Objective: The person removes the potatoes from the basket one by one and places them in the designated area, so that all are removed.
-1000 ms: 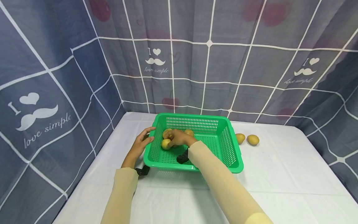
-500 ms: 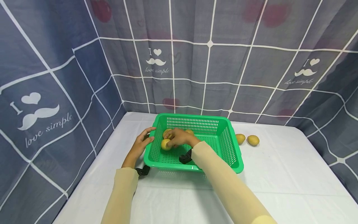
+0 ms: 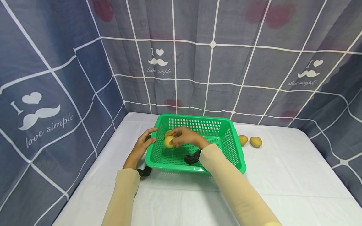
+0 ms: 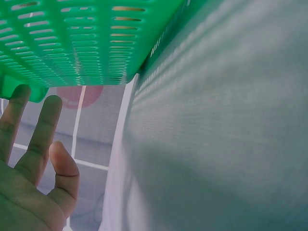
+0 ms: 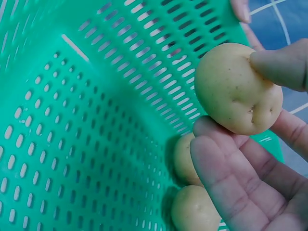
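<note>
My right hand (image 3: 185,137) holds a potato (image 5: 238,91) between thumb and fingers, over the left part of a green plastic basket (image 3: 175,168). Below that hand in the right wrist view, one potato (image 5: 195,209) and another potato (image 5: 184,156) lie in the basket, partly hidden by the fingers. My left hand (image 3: 140,146) rests at the basket's left rim, thumb and index fingertips on it. From the left wrist view, the other fingers (image 4: 43,130) stretch loosely beside the basket's outer wall.
To the right of the basket, two potatoes lie on the white-covered table (image 3: 282,175): a near-rim potato (image 3: 243,140) and a potato (image 3: 255,142) farther right. A grey-blue checked curtain (image 3: 192,62) hangs behind and at both sides. Each wrist wears a black device (image 3: 193,158).
My right hand has raised the potato off the basket floor and drawn back a little to the right. The left hand stays at the rim.
</note>
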The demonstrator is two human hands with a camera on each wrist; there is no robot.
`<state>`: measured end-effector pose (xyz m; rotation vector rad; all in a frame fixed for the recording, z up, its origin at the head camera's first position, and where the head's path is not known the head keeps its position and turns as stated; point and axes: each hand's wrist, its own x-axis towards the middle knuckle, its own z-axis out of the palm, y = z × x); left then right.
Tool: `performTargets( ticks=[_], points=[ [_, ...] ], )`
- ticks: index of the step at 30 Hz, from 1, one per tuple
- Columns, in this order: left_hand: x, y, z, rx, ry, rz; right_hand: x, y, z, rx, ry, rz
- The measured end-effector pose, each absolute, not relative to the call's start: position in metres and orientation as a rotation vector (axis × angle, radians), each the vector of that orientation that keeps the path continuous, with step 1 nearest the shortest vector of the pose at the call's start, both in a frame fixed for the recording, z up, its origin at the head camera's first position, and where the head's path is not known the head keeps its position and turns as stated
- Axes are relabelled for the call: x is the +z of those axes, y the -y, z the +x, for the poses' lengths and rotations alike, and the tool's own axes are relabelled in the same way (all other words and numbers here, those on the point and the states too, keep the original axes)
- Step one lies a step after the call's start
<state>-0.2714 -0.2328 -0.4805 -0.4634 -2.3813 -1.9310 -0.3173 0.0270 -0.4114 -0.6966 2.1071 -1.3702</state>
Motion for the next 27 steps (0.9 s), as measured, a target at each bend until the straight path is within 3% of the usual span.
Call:
performTargets(
  ticks=[27],
  points=[
    [-0.48,0.231,-0.272,-1.915,2.363,-0.435,-0.399,-0.068,-0.31,-1.785,-2.051,-0.606]
  ],
)
